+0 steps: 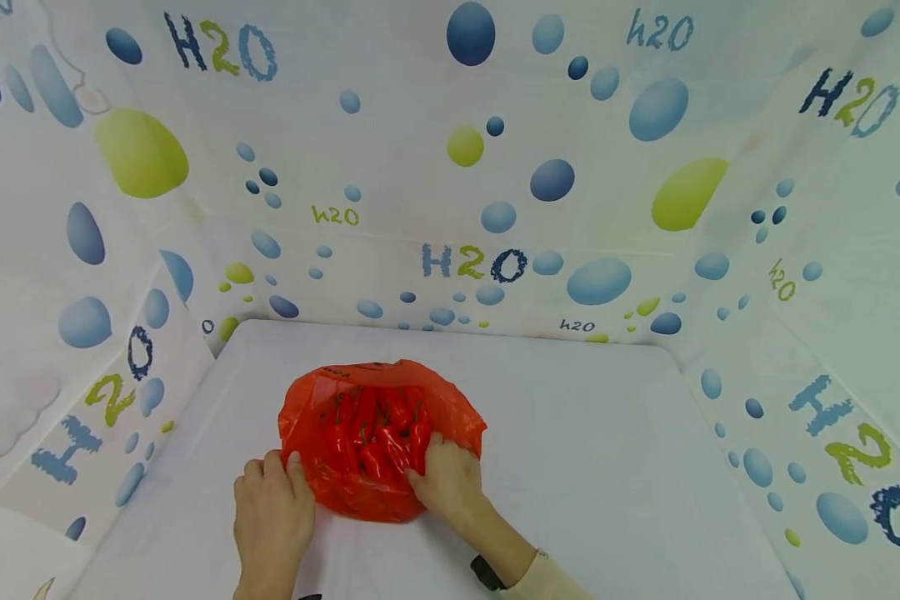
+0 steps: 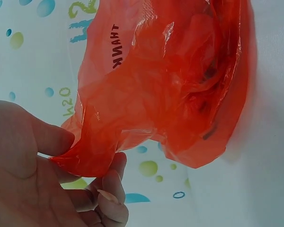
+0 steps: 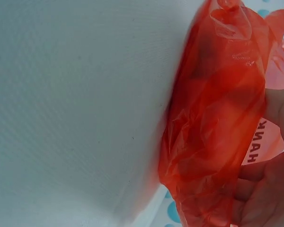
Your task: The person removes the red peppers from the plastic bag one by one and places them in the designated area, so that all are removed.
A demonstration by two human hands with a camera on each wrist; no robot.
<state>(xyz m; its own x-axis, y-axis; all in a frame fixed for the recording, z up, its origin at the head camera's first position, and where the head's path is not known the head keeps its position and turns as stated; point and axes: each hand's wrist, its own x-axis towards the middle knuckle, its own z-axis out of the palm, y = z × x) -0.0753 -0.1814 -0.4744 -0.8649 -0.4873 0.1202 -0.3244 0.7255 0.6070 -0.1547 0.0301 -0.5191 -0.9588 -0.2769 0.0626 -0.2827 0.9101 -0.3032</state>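
Note:
A red plastic bag sits with its mouth spread, and several glossy red chili peppers with green stems lie inside. At the bag's left side, my left hand pinches a gathered corner of its rim, as the left wrist view shows with the thumb against the film. My right hand reaches over the right rim into the mouth, against the rightmost peppers. In the right wrist view, red film partly covers the right fingers; the fingertips are hidden, so a grip on a pepper cannot be confirmed.
The bag rests on a white table, which extends to its right and behind it. A white curtain printed with blue and green dots and H2O lettering encloses the back and both sides. A dark band is on the right wrist.

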